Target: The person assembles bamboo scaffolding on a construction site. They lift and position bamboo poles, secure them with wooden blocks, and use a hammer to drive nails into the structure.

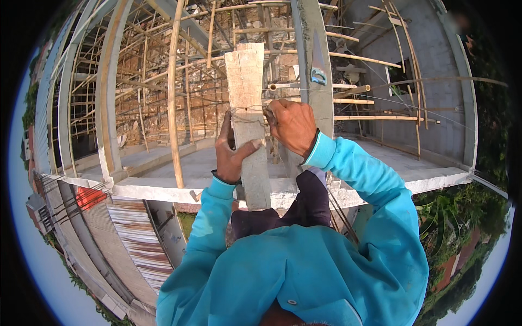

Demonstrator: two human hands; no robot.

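In front of me is a wooden board [246, 76], pale bare wood at its far part and grey, cement-coated at its near part. My left hand [232, 149] grips the grey part, its thumb across the face and fingers at the left edge. Thin wire [247, 110] loops across the board where the pale part meets the grey. At the board's right edge my right hand [292, 125] is closed, thumb and forefinger pinched on the wire. The tips of that pinch are partly hidden.
A handsaw [318, 76] with a blue handle lies on the grey beam [315, 32] beyond my right hand. A thin string [380, 92] stretches off to the right. Bamboo poles [175, 98] stand below. A concrete edge [152, 191] crosses under me, with rusty metal roofing [138, 233] lower left.
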